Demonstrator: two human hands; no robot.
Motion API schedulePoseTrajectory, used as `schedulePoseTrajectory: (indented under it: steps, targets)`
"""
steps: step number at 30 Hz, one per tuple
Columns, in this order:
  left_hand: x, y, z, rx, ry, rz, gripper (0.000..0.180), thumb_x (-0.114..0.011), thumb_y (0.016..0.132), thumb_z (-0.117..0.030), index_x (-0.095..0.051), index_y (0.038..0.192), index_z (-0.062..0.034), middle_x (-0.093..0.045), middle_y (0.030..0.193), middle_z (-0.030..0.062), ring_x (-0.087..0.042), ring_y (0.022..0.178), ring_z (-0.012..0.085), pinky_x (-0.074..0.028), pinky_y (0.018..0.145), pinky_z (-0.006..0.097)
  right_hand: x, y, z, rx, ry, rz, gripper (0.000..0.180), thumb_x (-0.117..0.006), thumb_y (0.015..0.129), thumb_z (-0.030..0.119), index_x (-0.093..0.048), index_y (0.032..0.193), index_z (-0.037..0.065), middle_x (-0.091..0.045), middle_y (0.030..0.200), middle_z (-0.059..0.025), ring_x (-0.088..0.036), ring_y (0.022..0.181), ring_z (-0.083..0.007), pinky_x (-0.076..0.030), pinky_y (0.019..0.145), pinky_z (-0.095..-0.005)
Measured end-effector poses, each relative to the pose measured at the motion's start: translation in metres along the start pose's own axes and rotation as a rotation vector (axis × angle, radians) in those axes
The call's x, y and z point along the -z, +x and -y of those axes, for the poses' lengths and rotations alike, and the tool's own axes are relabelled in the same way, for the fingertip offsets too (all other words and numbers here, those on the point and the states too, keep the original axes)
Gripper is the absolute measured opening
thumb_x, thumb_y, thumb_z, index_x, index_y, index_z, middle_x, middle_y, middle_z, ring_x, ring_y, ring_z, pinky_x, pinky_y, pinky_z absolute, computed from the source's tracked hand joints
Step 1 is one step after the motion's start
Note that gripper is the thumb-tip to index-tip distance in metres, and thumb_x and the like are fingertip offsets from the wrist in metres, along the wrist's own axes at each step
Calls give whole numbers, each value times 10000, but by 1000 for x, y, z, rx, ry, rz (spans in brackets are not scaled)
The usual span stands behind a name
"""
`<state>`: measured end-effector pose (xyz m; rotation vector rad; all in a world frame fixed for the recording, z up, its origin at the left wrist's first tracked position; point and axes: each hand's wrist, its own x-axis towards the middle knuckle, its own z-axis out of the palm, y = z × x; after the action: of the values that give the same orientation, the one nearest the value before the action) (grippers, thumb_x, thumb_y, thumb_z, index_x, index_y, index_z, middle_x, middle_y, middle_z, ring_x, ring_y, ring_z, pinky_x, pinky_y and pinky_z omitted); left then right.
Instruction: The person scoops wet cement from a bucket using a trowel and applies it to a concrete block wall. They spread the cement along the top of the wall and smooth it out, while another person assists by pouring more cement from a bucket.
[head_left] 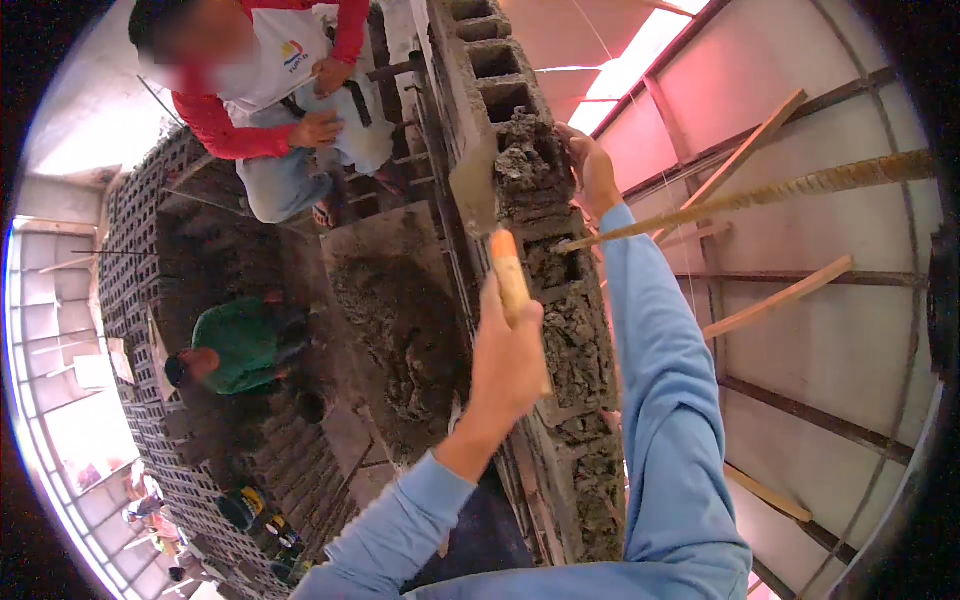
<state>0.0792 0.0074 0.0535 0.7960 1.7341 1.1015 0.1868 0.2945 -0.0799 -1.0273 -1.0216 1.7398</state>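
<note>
My left hand (505, 350) is closed round the wooden handle of a trowel (473, 192), which has an orange collar. Its mortar-smeared blade lies along the left side of a hollow-block wall (495, 60). Grey mortar (580, 340) covers the wall top in rough lumps, with more heaped on the block beside the blade. On the wall's right edge rests my right hand (592, 168), fingers bent against the block and partly hidden, with no tool visible in it. A rusty ribbed steel bar (760, 195) rises from a block cell between my arms.
Left of the wall, a board (345, 235) carries a wet mortar heap (395, 330). A co-worker in red and white sleeves (215, 125) sits on scaffolding; another person in green (235, 345) is lower down. Stacked blocks (130, 240) stand beyond. Timber braces (780, 295) lie right.
</note>
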Motion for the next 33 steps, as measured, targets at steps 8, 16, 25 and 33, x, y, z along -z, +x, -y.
schedulePoseTrajectory:
  steps: [8,16,25,33]
  targets:
    - [4,-14,-31,152,-23,92,671,-564,993,-204,-266,1539,48,-536,1383,286,-576,1228,382,-425,1061,396,-20,-17,16,-42,8,-41,517,-335,984,143,-490,1427,-74,-558,1436,-175,-505,1342,-270,-346,1178,-401]
    - [70,28,-42,-177,583,210,712,-656,889,-164,-352,1525,-61,-657,1131,305,-635,1020,500,-518,883,543,-4,-6,-8,80,-85,7,544,-361,988,217,-496,1437,-59,-560,1440,-156,-479,1363,-247,-312,1188,-369]
    - [154,29,-177,-308,1130,446,615,-729,798,-124,-570,1387,-46,-673,1189,246,-646,1087,439,-510,956,460,87,-1,-43,64,-214,-92,527,-372,1010,239,-516,1431,-43,-531,1466,-151,-467,1372,-239,-291,1198,-357]
    - [121,84,-149,-405,1173,509,526,-709,798,-139,-619,1304,-26,-687,1083,254,-677,1004,418,-522,887,462,50,17,-68,53,-134,-73,499,-403,1011,234,-544,1423,-10,-544,1456,-148,-488,1359,-228,-322,1189,-338]
